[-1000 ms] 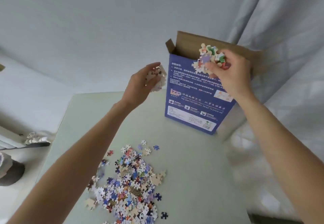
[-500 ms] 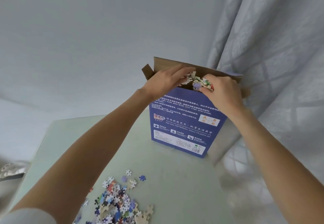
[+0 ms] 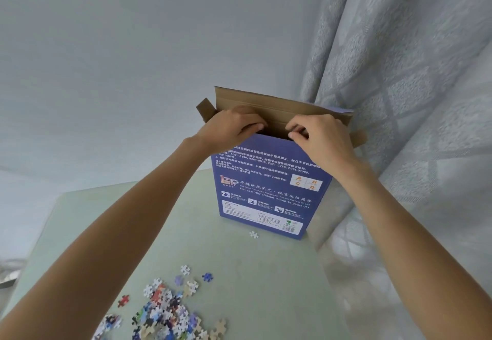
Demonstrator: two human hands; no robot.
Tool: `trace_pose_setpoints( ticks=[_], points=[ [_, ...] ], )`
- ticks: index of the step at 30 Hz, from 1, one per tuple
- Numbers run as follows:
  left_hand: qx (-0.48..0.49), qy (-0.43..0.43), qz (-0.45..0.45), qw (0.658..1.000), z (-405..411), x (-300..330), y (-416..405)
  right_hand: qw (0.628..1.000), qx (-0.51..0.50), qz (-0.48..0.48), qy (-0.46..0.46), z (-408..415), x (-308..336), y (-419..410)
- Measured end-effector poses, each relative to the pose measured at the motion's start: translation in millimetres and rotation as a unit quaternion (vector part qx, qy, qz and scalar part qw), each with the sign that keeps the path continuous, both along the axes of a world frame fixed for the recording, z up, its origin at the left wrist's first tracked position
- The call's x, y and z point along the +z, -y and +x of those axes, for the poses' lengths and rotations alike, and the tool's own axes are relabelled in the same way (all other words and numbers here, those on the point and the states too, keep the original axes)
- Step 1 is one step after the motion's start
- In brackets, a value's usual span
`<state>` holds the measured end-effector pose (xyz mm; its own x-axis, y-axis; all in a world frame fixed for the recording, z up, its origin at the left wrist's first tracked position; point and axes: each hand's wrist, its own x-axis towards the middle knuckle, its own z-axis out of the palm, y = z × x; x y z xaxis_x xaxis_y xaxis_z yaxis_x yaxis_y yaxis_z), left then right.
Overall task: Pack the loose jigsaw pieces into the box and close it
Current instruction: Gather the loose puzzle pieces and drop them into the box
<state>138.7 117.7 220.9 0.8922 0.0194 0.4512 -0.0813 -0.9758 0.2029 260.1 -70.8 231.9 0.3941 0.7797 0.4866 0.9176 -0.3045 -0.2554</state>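
The blue jigsaw box (image 3: 266,193) stands upright at the far side of the pale green table (image 3: 266,286), its brown top flaps (image 3: 266,105) folded open. My left hand (image 3: 231,124) and my right hand (image 3: 316,134) are both at the box's mouth, palms down, with fingers curled over the opening. No pieces show in either hand, and what lies under the palms is hidden. A pile of loose jigsaw pieces (image 3: 165,310) lies near the front left of the table. One white piece (image 3: 253,234) sits alone by the box's base.
A patterned grey curtain (image 3: 399,100) hangs close behind and to the right of the box. A plain wall is behind. A silvery object (image 3: 8,273) shows at the left edge, off the table.
Both hands carried handfuls of pieces up to the box mouth. The pieces seen in them earlier no longer show. A single white piece now lies by the box's base.
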Motion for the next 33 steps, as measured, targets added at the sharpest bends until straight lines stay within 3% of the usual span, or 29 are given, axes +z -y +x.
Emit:
trace_pose_setpoints(
  ticks=[4, 9, 12, 15, 17, 20, 23, 29, 33],
  points=[
    [0.025, 0.072, -0.036, 0.996, -7, -1, 7, 0.998, 0.038, 0.047, 0.03, -9, -3, 0],
    [0.072, 0.189, 0.06, 0.977, -43, -12, 19, 0.974, 0.11, 0.155, 0.119, -44, -21, 8],
    [0.097, 0.211, 0.021, 0.973, -84, -38, 34, 0.972, 0.148, 0.148, 0.104, -74, -65, 16],
    [0.132, 0.165, -0.054, 0.976, -135, -81, 50, 0.985, 0.159, 0.061, 0.026, -98, -127, 23],
    [0.205, 0.103, -0.113, 0.967, -175, -118, 58, 0.987, 0.153, -0.024, -0.047, -108, -172, 24],
    [0.318, -0.033, -0.203, 0.926, -230, -174, 73, 0.964, 0.115, -0.181, -0.159, -109, -232, 21],
    [0.395, -0.145, -0.253, 0.871, -275, -214, 84, 0.932, 0.075, -0.3, -0.187, -104, -272, 8],
    [0.477, -0.253, -0.312, 0.782, -330, -258, 107, 0.923, -0.015, -0.338, -0.182, -112, -316, -14],
    [0.503, -0.314, -0.307, 0.745, -349, -278, 129, 0.924, 0.081, -0.319, -0.197, -179, -325, -3]
  ],
)
